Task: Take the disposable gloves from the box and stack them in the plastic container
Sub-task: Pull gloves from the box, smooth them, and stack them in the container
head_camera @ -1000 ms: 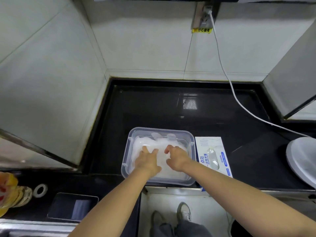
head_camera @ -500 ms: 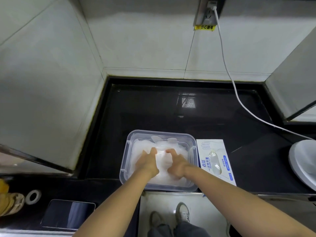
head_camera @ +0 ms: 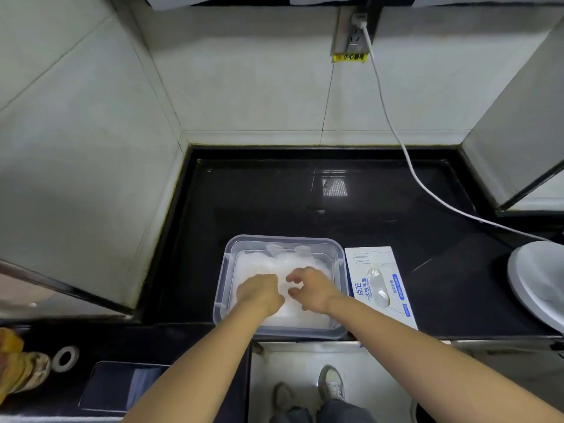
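Two bare forearms reach in from 6 o'clock, and both hands sit inside the clear plastic container (head_camera: 280, 240) at the near edge of the black bench (head_camera: 262, 203). The disposable gloves (head_camera: 268, 264) fill it as a milky, crinkled, translucent pile. A couple of glove fingertips stand up against the far wall, pointing to 12 o'clock. The container's long axis runs from 9 to 3 o'clock.

The left grip (head_camera: 259, 291) is knuckles-up with its fingers curled down into the pile. The right grip (head_camera: 311, 290) is bent claw-like, fingertips on the film. I cannot tell whether either one grasps a glove.

The white-and-blue glove box (head_camera: 360, 288) lies flat just beside the container at 3 o'clock. Its long axis runs from 11 to 5 o'clock, and its oval opening faces up with film showing.

Half a second ago the fingers of both hands lay straighter, spread on the pile. Container and box sit as before.
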Demonstrator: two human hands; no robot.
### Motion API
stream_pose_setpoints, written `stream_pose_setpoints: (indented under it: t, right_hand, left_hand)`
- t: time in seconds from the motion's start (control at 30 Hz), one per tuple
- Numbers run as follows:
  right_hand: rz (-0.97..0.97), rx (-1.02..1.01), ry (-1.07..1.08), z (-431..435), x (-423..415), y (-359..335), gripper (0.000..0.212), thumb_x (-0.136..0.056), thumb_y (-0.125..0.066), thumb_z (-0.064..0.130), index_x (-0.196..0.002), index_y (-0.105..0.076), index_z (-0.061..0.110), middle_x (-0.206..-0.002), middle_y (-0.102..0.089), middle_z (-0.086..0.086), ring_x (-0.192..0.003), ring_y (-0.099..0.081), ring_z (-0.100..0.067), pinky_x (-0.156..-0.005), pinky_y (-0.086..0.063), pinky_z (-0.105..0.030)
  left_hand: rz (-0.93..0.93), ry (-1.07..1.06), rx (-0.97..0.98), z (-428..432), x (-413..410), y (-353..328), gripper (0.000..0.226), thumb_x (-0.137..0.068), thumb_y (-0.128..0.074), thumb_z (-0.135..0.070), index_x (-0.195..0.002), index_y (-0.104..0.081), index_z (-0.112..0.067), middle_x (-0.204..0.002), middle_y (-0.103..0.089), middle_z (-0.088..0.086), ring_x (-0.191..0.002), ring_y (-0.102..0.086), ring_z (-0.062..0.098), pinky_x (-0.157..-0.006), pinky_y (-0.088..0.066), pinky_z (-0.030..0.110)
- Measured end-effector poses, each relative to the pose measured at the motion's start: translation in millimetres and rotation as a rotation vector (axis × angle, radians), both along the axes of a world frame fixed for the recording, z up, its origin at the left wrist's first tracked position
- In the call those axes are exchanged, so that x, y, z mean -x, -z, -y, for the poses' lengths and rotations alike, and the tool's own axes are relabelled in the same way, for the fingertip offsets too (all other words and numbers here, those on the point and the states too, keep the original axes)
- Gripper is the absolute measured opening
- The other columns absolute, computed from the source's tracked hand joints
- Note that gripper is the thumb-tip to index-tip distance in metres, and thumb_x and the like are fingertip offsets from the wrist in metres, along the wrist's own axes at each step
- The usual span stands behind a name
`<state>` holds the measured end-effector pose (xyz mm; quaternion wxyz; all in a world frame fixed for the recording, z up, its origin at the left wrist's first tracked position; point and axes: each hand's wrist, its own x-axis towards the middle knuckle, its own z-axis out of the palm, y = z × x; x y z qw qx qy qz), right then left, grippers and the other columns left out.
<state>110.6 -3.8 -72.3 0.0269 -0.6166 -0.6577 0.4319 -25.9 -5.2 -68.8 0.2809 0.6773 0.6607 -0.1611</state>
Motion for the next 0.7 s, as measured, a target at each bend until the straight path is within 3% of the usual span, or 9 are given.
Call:
stream_pose_setpoints:
  t: [0.07, 0.17, 0.3, 0.4, 0.47, 0.53, 0.7]
  right_hand:
    - [-0.173, -0.161, 0.112, -3.4, -8.5, -16.7, 0.020, -0.099, -0.055, 0.016, -0.115, -0.068, 0.014, -0.110, -0.065, 0.002, -0.084, -0.060, -0.006, -0.074, -0.052, -0.017]
    - [-0.326, -0.341, 0.295, -9.8, -34.1, -36.1, 0.017, -0.096, -0.056, 0.013, -0.091, -0.072, 0.018, -0.087, -0.070, 0.006, -0.073, -0.062, -0.010, -0.068, -0.052, -0.024]
    - [-0.052, -0.337, 0.392, -10.5, -87.8, -34.1, 0.018, -0.095, -0.051, 0.016, -0.085, -0.066, 0.013, -0.076, -0.066, -0.001, -0.073, -0.062, -0.021, -0.068, -0.049, -0.032]
    - [0.238, -0.143, 0.293, -1.0, -128.0, -20.3, 0.016, -0.095, -0.048, 0.018, -0.097, -0.063, 0.014, -0.091, -0.067, -0.006, -0.092, -0.065, -0.029, -0.074, -0.049, -0.031]
    - [0.388, -0.040, 0.108, 9.0, -144.0, -10.2, 0.023, -0.093, -0.044, 0.014, -0.111, -0.059, 0.015, -0.110, -0.065, -0.007, -0.104, -0.063, -0.030, -0.082, -0.049, -0.032]
    - [0.462, -0.014, -0.040, 17.1, -149.5, 4.0, 0.030, -0.094, -0.034, 0.009, -0.117, -0.053, 0.010, -0.119, -0.063, -0.013, -0.108, -0.060, -0.033, -0.086, -0.049, -0.037]
    - [0.566, 0.010, -0.036, 22.7, -154.6, 21.3, 0.038, -0.098, -0.045, 0.017, -0.137, -0.049, 0.017, -0.133, -0.047, -0.008, -0.114, -0.060, -0.026, -0.092, -0.052, -0.035]
  left_hand:
    - [0.021, -0.039, -0.171, 3.3, -10.9, -8.0, 0.022, -0.099, -0.049, -0.031, -0.111, -0.063, -0.020, -0.110, -0.066, 0.002, -0.095, -0.061, 0.017, -0.073, -0.044, 0.024]
    - [0.111, -0.111, -0.321, 3.2, -31.2, -20.9, 0.025, -0.098, -0.048, -0.029, -0.077, -0.058, -0.019, -0.079, -0.062, 0.000, -0.070, -0.055, 0.014, -0.058, -0.038, 0.023]
    - [0.311, -0.111, -0.414, 3.9, -71.5, -41.2, 0.034, -0.099, -0.048, -0.026, -0.065, -0.048, -0.024, -0.064, -0.051, -0.004, -0.061, -0.052, 0.014, -0.050, -0.034, 0.021]
    - [0.413, -0.061, -0.380, 8.5, -106.9, -48.3, 0.022, -0.096, -0.051, -0.022, -0.075, -0.056, -0.021, -0.070, -0.056, -0.004, -0.065, -0.055, 0.016, -0.054, -0.044, 0.025]
    - [0.464, -0.042, -0.314, 13.3, -130.8, -48.9, 0.013, -0.096, -0.051, -0.020, -0.091, -0.063, -0.018, -0.081, -0.064, 0.000, -0.075, -0.062, 0.021, -0.069, -0.055, 0.031]
    - [0.474, -0.001, -0.226, 18.0, -148.8, -47.4, 0.019, -0.097, -0.049, -0.016, -0.108, -0.064, -0.012, -0.097, -0.068, 0.007, -0.091, -0.063, 0.026, -0.081, -0.052, 0.033]
    - [0.312, 0.069, 0.063, 30.2, -178.9, -26.2, 0.041, -0.101, -0.044, -0.012, -0.141, -0.041, -0.005, -0.140, -0.043, 0.017, -0.119, -0.054, 0.033, -0.096, -0.045, 0.036]
